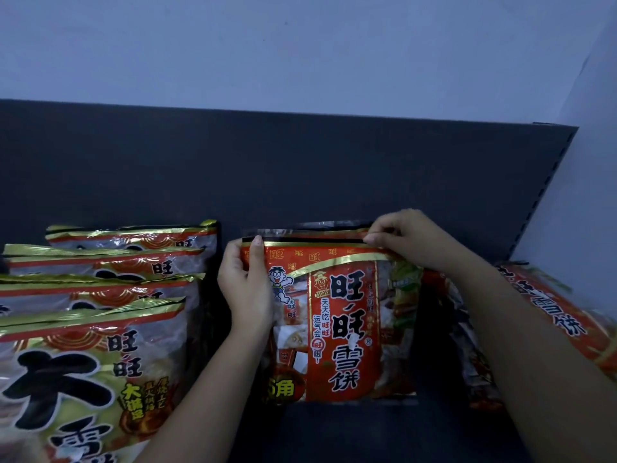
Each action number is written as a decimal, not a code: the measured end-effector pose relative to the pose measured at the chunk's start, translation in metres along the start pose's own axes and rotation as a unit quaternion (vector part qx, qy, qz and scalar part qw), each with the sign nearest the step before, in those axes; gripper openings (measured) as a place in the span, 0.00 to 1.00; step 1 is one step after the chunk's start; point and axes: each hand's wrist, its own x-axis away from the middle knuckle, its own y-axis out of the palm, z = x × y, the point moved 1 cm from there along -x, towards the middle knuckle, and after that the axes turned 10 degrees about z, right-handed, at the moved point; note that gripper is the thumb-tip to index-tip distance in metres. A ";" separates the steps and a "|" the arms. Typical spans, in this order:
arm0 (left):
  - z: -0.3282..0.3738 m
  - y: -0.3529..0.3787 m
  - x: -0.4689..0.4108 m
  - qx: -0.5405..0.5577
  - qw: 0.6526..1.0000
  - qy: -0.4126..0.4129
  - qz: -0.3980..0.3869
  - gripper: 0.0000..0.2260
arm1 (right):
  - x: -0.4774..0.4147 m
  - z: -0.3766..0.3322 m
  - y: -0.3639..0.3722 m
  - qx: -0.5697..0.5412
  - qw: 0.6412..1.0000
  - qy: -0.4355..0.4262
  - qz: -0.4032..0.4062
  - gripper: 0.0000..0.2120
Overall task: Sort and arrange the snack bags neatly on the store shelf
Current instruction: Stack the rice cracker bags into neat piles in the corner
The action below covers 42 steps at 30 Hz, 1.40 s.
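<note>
A red snack bag [347, 315] with black Chinese lettering stands upright in the middle of the dark shelf [334, 432]. My left hand [245, 285] grips its upper left corner, thumb over the front. My right hand [405, 237] pinches its top right edge. Behind it another bag's clear top edge [310, 227] shows. To the left, a row of several larger red, gold and green snack bags [90, 345] stands one behind another. A further red bag [547, 312] leans tilted at the right, partly hidden by my right arm.
The dark back panel [300, 168] rises behind the bags, with a slotted upright [554, 172] at its right end. A pale wall [300, 51] lies above and to the right. A gap of bare shelf separates the left row from the held bag.
</note>
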 end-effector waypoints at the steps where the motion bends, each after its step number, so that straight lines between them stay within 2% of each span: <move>1: 0.000 -0.001 -0.001 0.004 1.000 -0.013 0.005 0.08 | 0.000 0.000 0.004 -0.007 1.000 -0.003 0.000 0.07; 3: 0.001 -0.004 0.001 0.000 1.000 -0.019 0.011 0.08 | 0.001 0.003 0.013 0.018 0.999 -0.034 0.034 0.08; 5: 0.001 -0.006 0.007 -0.019 1.000 0.013 0.021 0.03 | 0.002 0.007 0.024 0.082 0.989 -0.077 0.092 0.07; 6: 0.002 -0.009 0.013 -0.050 0.996 0.061 0.033 0.03 | 0.004 0.008 0.031 0.109 0.983 -0.092 0.119 0.08; 8: 0.002 -0.015 0.031 -0.120 0.965 0.231 0.019 0.17 | 0.013 0.011 0.045 0.129 0.969 -0.117 0.173 0.11; 9: 0.001 -0.018 0.043 -0.155 0.929 0.334 -0.029 0.21 | 0.018 0.014 0.052 0.122 0.962 -0.127 0.208 0.13; 10: -0.001 -0.020 0.057 -0.186 0.876 0.431 -0.108 0.24 | 0.023 0.016 0.057 0.113 0.953 -0.136 0.247 0.14; 12: -0.013 -0.028 0.083 -0.269 0.723 0.577 -0.268 0.26 | 0.032 0.020 0.063 0.102 0.928 -0.154 0.323 0.11; 13: -0.024 -0.033 0.092 -0.317 0.649 0.612 -0.322 0.29 | 0.038 0.020 0.066 0.104 0.916 -0.164 0.350 0.10; 14: -0.036 -0.037 0.098 -0.365 0.595 0.622 -0.354 0.34 | 0.045 0.019 0.071 0.109 0.908 -0.178 0.363 0.11; 15: -0.047 -0.041 0.101 -0.405 0.568 0.614 -0.370 0.40 | 0.054 0.018 0.078 0.119 0.903 -0.202 0.360 0.14; 16: -0.055 -0.043 0.101 -0.436 0.557 0.600 -0.374 0.44 | 0.063 0.018 0.086 0.134 0.900 -0.239 0.340 0.16; 19: -0.063 -0.045 0.095 -0.488 0.561 0.564 -0.359 0.52 | 0.095 0.029 0.114 0.192 0.891 -0.324 0.252 0.23; 22: -0.066 -0.050 0.093 -0.510 0.572 0.539 -0.349 0.56 | 0.123 0.049 0.140 0.216 0.903 -0.301 0.216 0.29; 26: -0.074 -0.052 0.089 -0.494 0.593 0.535 -0.344 0.57 | 0.133 0.065 0.155 0.231 0.904 -0.298 0.201 0.32; 30: -0.077 -0.049 0.087 -0.501 0.579 0.539 -0.350 0.54 | 0.126 0.077 0.165 0.253 0.896 -0.300 0.207 0.33; 35: -0.075 -0.049 0.086 -0.485 0.588 0.547 -0.348 0.52 | 0.128 0.072 0.170 0.243 0.906 -0.280 0.204 0.33; 38: -0.069 -0.049 0.089 -0.464 0.599 0.551 -0.351 0.46 | 0.131 0.068 0.152 0.236 0.904 -0.300 0.193 0.28; 40: -0.058 -0.045 0.095 -0.444 0.603 0.560 -0.355 0.39 | 0.128 0.066 0.132 0.216 0.902 -0.297 0.229 0.22; 42: -0.045 -0.036 0.106 -0.403 0.614 0.572 -0.364 0.32 | 0.122 0.065 0.107 0.187 0.903 -0.249 0.297 0.17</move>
